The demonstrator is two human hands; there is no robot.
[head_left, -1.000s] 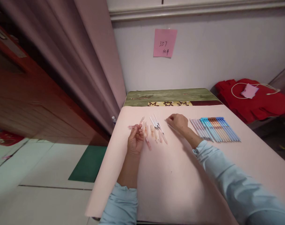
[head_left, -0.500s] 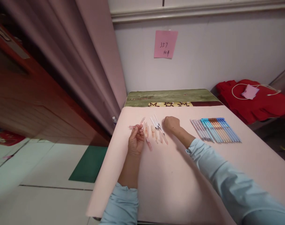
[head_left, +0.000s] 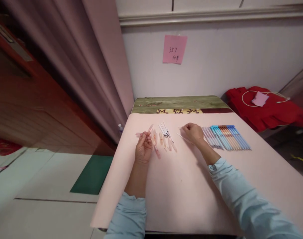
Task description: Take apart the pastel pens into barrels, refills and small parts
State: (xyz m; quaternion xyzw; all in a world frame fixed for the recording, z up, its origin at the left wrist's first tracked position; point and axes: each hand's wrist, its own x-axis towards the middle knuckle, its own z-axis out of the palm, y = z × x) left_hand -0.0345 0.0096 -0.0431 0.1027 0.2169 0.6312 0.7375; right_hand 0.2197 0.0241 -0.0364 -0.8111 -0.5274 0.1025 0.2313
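Observation:
My left hand (head_left: 143, 149) is closed, its fingertips pinching a translucent pink pen barrel (head_left: 139, 134) above the left part of the table. My right hand (head_left: 192, 132) is closed in a pinch, left of the finished-looking pens. A thin white pen refill (head_left: 181, 136) sticks out beneath it and appears held; something small and pale at the fingertips is too small to name. Between my hands lie several white refills with black ends (head_left: 165, 128), clear pink grip pieces (head_left: 173, 146), and orange-pink pen parts (head_left: 161, 138). A pink barrel (head_left: 157, 152) lies just right of my left hand.
A row of pens (head_left: 227, 137) in lilac, blue and brown lies at the right on the pink table cover (head_left: 181, 199). A red cloth (head_left: 265, 116) with a white cable is beyond the right edge. A bottle (head_left: 120, 127) stands past the left edge.
My right hand has moved right, away from the white refills toward the pen row, and a white refill now shows beneath it. My left hand still pinches the pink barrel.

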